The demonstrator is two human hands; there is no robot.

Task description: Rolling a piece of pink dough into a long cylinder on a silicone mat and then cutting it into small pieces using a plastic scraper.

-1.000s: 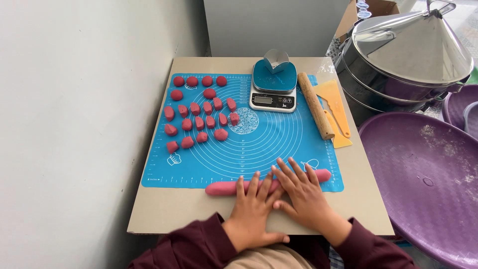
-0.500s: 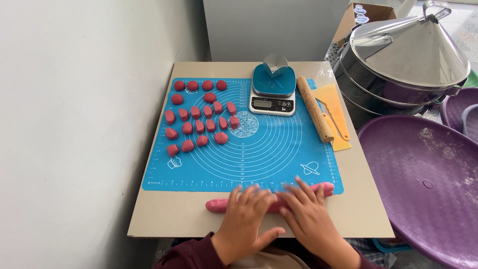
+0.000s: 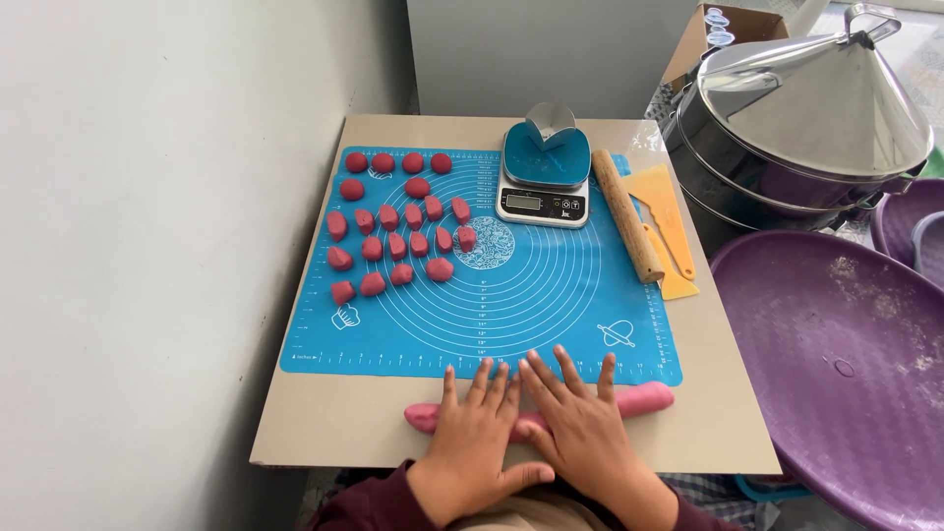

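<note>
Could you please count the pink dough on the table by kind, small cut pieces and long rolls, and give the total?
Small cut pieces: 22
Long roll: 1
Total: 23

Head cam, single view, so no overlap w/ any other. Worn on the person's head, looks steeply down and forward over the table. Near range: table fills centre of frame; blue mat lies on it, square to the view. Frame bottom: left hand and right hand at table's near edge. Frame top: scale at table's far edge, grey cabinet beyond. Left of table: plain wall. Right of table: steamer and purple basin, part cropped.
</note>
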